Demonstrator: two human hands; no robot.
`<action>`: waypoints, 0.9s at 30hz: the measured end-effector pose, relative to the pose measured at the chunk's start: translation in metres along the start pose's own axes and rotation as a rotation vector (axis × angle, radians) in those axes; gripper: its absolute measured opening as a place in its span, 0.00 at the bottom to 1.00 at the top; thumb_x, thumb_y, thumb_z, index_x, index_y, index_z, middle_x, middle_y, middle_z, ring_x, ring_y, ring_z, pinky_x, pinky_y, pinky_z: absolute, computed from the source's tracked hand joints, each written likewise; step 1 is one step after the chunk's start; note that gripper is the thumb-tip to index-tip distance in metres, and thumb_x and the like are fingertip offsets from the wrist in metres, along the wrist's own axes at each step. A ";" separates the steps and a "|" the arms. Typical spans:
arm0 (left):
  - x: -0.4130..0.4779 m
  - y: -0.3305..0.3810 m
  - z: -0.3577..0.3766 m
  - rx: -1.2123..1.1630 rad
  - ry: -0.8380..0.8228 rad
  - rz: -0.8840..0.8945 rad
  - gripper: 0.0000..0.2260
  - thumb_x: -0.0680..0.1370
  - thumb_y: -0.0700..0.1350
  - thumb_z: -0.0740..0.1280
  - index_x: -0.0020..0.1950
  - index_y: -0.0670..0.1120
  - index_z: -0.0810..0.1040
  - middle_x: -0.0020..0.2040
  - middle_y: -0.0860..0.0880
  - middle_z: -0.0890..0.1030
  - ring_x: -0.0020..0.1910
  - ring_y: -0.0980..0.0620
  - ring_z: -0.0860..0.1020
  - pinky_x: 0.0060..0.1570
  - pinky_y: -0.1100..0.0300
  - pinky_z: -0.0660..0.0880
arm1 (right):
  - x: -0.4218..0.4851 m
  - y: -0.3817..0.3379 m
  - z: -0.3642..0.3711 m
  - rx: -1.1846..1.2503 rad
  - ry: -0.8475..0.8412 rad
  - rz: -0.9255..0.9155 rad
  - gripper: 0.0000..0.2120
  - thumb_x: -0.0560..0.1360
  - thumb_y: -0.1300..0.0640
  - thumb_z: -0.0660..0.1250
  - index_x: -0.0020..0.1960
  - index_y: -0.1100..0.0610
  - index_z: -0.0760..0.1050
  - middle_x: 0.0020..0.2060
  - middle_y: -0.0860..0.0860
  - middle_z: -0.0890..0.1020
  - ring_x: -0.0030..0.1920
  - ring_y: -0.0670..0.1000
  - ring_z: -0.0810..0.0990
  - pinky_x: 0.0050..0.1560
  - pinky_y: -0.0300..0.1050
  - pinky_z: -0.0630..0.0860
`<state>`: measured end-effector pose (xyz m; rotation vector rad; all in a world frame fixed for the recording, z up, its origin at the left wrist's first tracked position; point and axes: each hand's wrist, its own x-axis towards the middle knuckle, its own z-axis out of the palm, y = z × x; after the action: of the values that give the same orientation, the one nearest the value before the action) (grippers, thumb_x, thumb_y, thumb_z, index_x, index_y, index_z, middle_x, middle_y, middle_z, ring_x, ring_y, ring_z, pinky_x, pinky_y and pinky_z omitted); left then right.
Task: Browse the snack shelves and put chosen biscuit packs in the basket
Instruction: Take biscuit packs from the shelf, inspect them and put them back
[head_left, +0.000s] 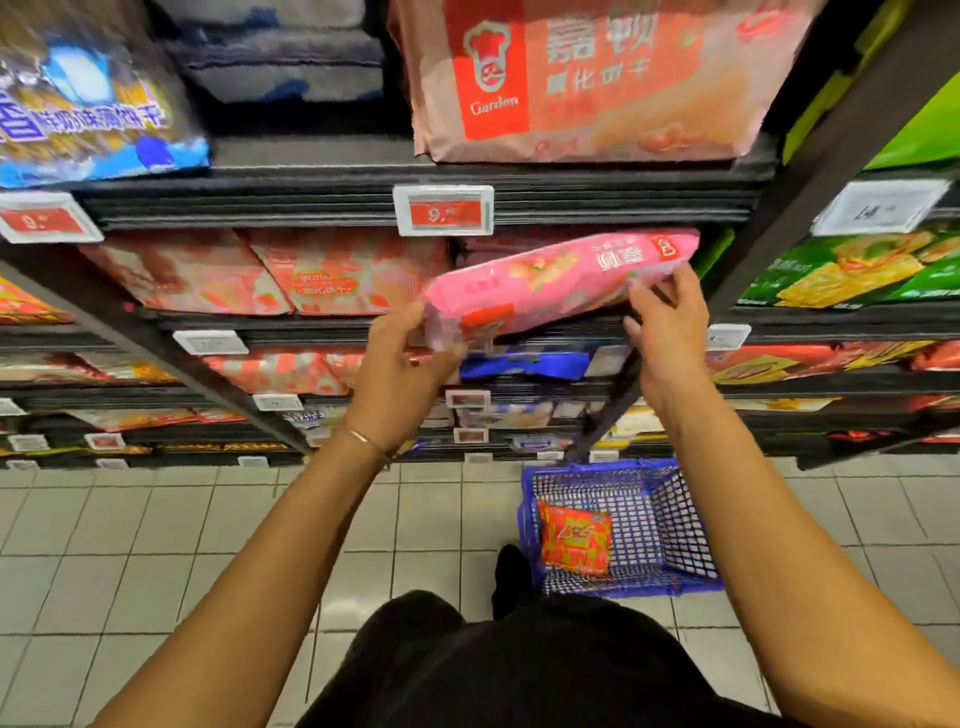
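Note:
A long pink biscuit pack (561, 280) is held slantwise in front of the middle shelf. My left hand (400, 364) grips its lower left end, and my right hand (670, 327) pinches its right end from below. On the tiled floor under my right forearm stands a blue wire basket (675, 525). A red-orange snack pack (574, 543) lies inside it, against its left wall.
Dark shelves (311, 200) with white and red price tags (443, 210) carry salmon-coloured wafer packs (343, 275), a big Garden bag (587, 78) on top, blue packs at upper left and green packs (852, 270) at right. A black shoe (511, 577) stands beside the basket.

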<state>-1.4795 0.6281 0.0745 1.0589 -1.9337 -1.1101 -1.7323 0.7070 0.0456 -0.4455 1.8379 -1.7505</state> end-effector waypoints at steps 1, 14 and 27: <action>0.005 -0.001 0.009 0.005 0.009 -0.048 0.08 0.79 0.38 0.71 0.57 0.46 0.82 0.54 0.44 0.83 0.55 0.46 0.80 0.56 0.53 0.78 | 0.004 0.000 -0.001 0.009 0.011 -0.028 0.14 0.80 0.60 0.68 0.65 0.52 0.76 0.55 0.42 0.83 0.55 0.41 0.81 0.63 0.45 0.77; 0.053 0.016 0.073 -0.382 0.065 -0.429 0.20 0.79 0.34 0.70 0.67 0.40 0.68 0.62 0.40 0.81 0.60 0.45 0.82 0.60 0.56 0.79 | 0.030 -0.003 0.002 -0.086 0.161 0.030 0.27 0.82 0.58 0.66 0.79 0.58 0.65 0.74 0.54 0.75 0.73 0.53 0.74 0.76 0.53 0.69; 0.057 -0.001 0.083 -0.334 0.047 -0.512 0.18 0.79 0.36 0.70 0.69 0.40 0.74 0.58 0.45 0.82 0.55 0.49 0.81 0.64 0.49 0.77 | 0.028 0.011 -0.006 -0.085 0.073 0.104 0.32 0.81 0.64 0.67 0.81 0.51 0.60 0.75 0.48 0.74 0.72 0.49 0.74 0.74 0.51 0.72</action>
<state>-1.5744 0.6080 0.0466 1.4072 -1.4003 -1.5999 -1.7568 0.6966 0.0302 -0.3166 1.9559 -1.6435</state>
